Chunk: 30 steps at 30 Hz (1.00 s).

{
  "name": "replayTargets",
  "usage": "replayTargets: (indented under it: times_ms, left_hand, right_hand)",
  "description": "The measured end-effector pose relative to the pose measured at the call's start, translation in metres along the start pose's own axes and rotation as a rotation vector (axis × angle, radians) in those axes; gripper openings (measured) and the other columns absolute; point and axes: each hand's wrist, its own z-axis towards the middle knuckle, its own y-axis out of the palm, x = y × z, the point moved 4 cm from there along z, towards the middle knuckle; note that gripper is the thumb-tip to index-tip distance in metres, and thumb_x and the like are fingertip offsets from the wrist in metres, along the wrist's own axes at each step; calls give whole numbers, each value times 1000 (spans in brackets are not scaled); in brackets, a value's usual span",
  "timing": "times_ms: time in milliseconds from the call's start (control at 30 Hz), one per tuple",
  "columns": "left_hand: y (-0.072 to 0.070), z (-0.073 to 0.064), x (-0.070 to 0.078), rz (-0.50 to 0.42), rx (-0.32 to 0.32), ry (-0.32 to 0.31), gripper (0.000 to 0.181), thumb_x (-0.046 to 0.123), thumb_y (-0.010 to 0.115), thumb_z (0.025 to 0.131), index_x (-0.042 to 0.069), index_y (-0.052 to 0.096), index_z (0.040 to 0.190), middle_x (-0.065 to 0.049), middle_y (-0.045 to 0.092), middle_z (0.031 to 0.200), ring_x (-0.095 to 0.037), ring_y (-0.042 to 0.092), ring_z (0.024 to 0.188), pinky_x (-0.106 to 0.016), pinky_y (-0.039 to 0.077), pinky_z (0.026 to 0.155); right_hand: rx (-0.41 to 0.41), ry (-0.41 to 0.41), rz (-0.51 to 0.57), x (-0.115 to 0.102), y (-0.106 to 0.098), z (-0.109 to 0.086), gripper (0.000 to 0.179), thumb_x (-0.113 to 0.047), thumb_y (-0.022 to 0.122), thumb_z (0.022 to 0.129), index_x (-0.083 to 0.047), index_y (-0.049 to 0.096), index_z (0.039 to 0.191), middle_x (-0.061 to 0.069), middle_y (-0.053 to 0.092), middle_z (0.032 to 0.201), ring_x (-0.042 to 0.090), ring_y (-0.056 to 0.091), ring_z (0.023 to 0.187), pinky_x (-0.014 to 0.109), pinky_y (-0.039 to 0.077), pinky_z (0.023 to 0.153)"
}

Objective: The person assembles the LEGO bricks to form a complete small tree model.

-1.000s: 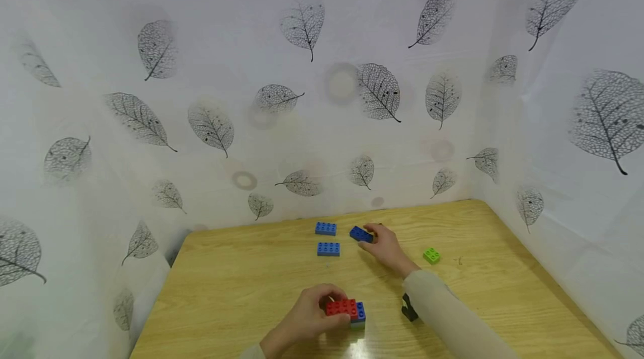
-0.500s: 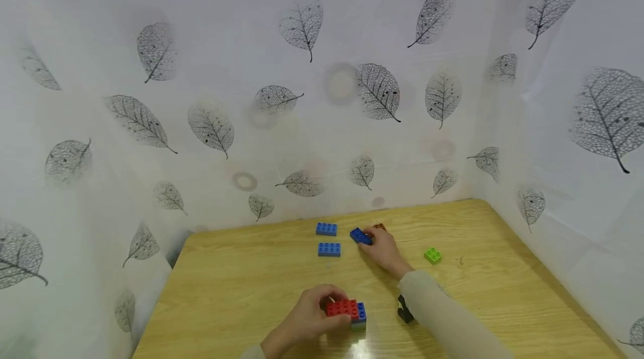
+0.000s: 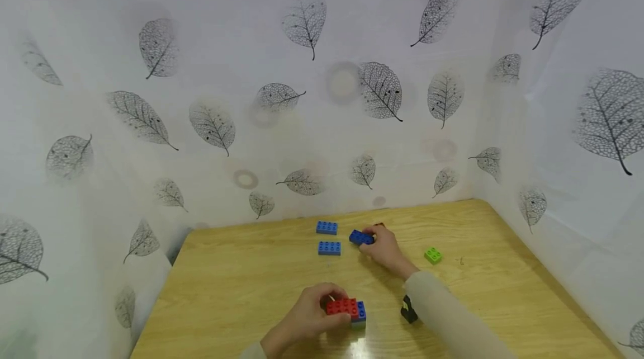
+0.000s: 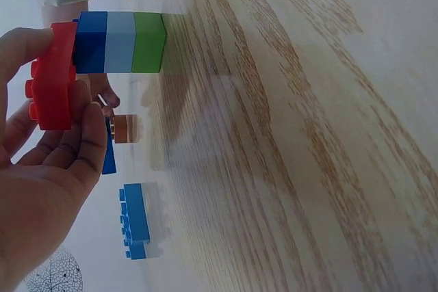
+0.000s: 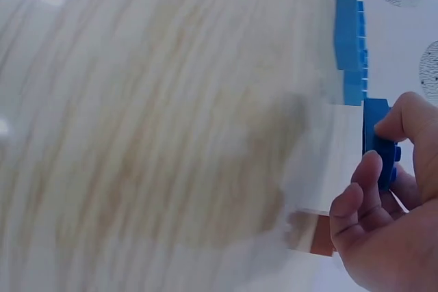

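My left hand (image 3: 314, 314) grips a red toy building brick (image 3: 342, 307) between thumb and fingers. That brick tops a stack; in the left wrist view a dark blue brick (image 4: 91, 42), a light blue brick (image 4: 120, 42) and a green brick (image 4: 149, 42) lie below it. Farther back, my right hand (image 3: 386, 248) pinches a dark blue brick (image 3: 361, 237), held above the tabletop in the right wrist view. Right beside those fingers stands an orange-brown brick (image 5: 323, 235), mostly hidden by the hand in the head view.
Two blue bricks, a rear one (image 3: 327, 228) and a nearer one (image 3: 329, 248), lie left of my right hand. A small lime-green brick (image 3: 432, 255) lies to its right. The wooden table (image 3: 241, 269) meets a leaf-patterned curtain (image 3: 302, 124) behind.
The dark blue brick in my right hand has turned slightly, staying in nearly the same place. My left hand and the stack have stayed put.
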Motion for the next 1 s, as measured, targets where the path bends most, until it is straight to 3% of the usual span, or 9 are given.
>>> replayTargets:
  times_ms: [133, 267, 433, 700, 867, 1000]
  left_hand:
    - [0, -1, 0, -1, -1, 7, 29, 30, 82, 92, 16, 74, 116, 4, 73, 105, -2, 62, 88, -20, 53, 78]
    - [0, -1, 0, -1, -2, 0, 29, 30, 82, 92, 16, 74, 115, 4, 73, 105, -3, 62, 88, -20, 53, 78]
    - [0, 1, 0, 2, -2, -35, 28, 31, 82, 92, 19, 74, 116, 6, 72, 105, -3, 61, 88, -20, 52, 78]
    - [-1, 2, 1, 6, 1, -46, 27, 31, 83, 91, 20, 74, 115, 5, 72, 106, -5, 61, 89, -21, 52, 79]
    - [-1, 2, 0, 9, -3, -35, 27, 32, 82, 92, 20, 74, 116, 6, 72, 107, -4, 61, 91, -21, 52, 80]
    - [0, 1, -1, 7, -2, -14, 28, 31, 82, 92, 19, 74, 115, 5, 73, 107, -4, 62, 91, -21, 53, 80]
  right_hand:
    - [-44, 5, 12, -6, -6, -6, 40, -5, 78, 86, -2, 71, 125, 15, 71, 124, 25, 64, 103, 40, 56, 87]
    - [-100, -7, 21, -8, -11, -12, 40, -5, 78, 86, -3, 71, 126, 14, 71, 122, 20, 58, 90, 31, 50, 76]
    - [-163, -113, -15, -15, -17, -20, 39, -7, 80, 87, -2, 71, 125, 13, 71, 116, 14, 55, 80, 26, 47, 70]
    - [-239, -224, -26, -35, -26, -40, 39, -9, 78, 85, -6, 71, 124, 7, 68, 109, 12, 53, 75, 24, 46, 65]
    - [-282, -237, -24, -42, -32, -54, 40, -9, 78, 84, -11, 72, 123, 3, 65, 102, 9, 53, 73, 24, 46, 62]
    - [-314, -256, -9, -44, -37, -66, 40, -7, 77, 83, -13, 72, 122, 2, 64, 105, 8, 53, 75, 24, 47, 63]
